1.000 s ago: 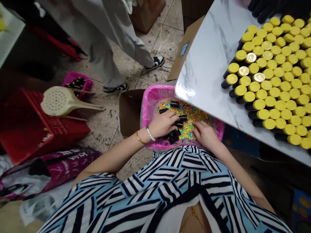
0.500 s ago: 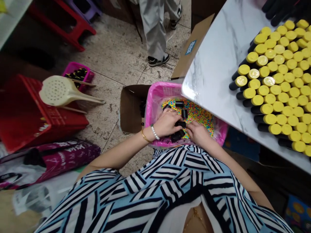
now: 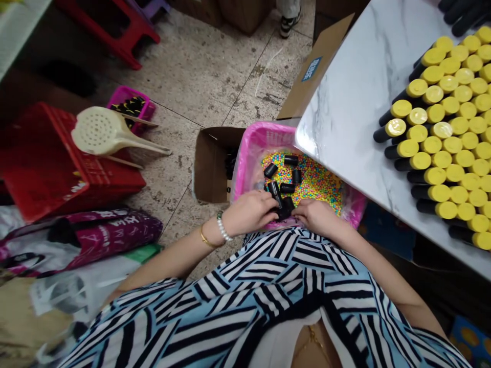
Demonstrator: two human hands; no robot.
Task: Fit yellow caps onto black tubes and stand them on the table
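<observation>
A pink basin point(image 3: 255, 148) full of small multicoloured beads point(image 3: 316, 181) sits on the floor below me, with several black tubes point(image 3: 286, 176) lying on the beads. My left hand point(image 3: 249, 212) is at the basin's near edge, fingers closed round black tubes point(image 3: 278, 197). My right hand point(image 3: 318, 217) meets it there, fingers curled on the same cluster of tubes. A pearl bracelet and a gold bangle are on my left wrist.
A white marble table point(image 3: 345, 102) on the right carries several black tubes with yellow caps point(image 3: 445, 138). An open cardboard box point(image 3: 210, 163) stands beside the basin. On the left are a red crate point(image 3: 46, 163), a cream strainer point(image 3: 99, 133) and bags. Someone's shoe point(image 3: 287, 23) is at the top.
Both hands have drawn back to the basin's near edge, gathering black tubes together. The person in grey trousers has walked away up the floor. The view shifted right.
</observation>
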